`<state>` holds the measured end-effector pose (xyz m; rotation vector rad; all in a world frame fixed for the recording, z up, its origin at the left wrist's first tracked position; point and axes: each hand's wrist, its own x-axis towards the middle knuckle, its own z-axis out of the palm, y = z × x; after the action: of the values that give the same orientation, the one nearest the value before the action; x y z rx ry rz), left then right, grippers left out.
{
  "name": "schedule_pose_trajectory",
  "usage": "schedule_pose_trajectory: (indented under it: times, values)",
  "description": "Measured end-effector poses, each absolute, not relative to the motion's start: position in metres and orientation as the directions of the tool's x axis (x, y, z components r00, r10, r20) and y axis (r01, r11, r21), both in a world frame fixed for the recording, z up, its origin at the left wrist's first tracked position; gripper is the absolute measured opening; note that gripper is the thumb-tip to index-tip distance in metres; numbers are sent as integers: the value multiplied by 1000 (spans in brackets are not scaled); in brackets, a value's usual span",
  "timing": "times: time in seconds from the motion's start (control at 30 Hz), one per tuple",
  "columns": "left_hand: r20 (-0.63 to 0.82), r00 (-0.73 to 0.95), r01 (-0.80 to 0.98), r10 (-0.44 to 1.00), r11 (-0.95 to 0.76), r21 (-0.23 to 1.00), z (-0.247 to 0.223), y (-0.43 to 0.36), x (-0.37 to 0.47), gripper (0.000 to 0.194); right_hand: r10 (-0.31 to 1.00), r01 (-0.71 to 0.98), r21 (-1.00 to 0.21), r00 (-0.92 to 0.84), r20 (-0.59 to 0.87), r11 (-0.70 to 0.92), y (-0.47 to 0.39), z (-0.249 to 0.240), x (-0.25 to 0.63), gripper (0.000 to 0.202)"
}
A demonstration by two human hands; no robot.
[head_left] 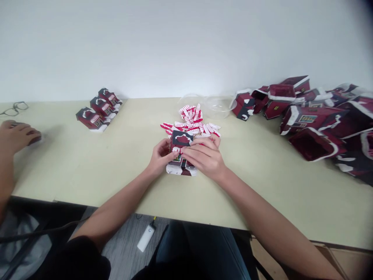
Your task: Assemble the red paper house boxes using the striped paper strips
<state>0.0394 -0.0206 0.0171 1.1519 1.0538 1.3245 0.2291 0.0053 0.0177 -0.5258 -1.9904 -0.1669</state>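
A small dark red model house [175, 137] with a black roof and white snow trim stands on the table before me. My left hand [159, 156] holds it by its left side, with the thumb across the front. The fingers of my right hand [207, 156] are closed at the house front, on a small red-and-white piece [176, 149] that lies just below the roof. Part of that piece is hidden by my fingers. Directly behind the house lies a pile of red-and-white striped pieces [190, 126].
Clear plastic containers [217, 108] stand by the wall. Three model houses with striped awnings [100, 109] sit in a row at the left. Several unfitted houses [313, 116] are heaped at the right. Another person's hand [14, 136] rests on a dark object at far left, near eyeglasses [13, 111].
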Motion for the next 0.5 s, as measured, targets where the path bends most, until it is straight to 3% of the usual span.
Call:
schedule_pose_trajectory:
  times: [0.13,0.23,0.3,0.4,0.5]
  values:
    - [162,-44,-99,986,-166,981,14,-21,35,57,355,446,-198,-302,885,873,2,19,227,11]
    - [267,-66,-52,961,-270,961,11,-22,31,62,562,449,-441,-180,808,778,0,20,223,52]
    - [307,-74,-27,949,-310,951,10,-23,28,66,693,336,-620,-167,702,709,-1,20,220,77]
    - [346,-69,15,936,-346,938,9,-24,26,67,782,133,-785,-286,554,605,0,16,217,73]
    - [371,-56,43,927,-369,928,8,-24,24,68,816,111,-834,-308,488,541,0,12,215,68]
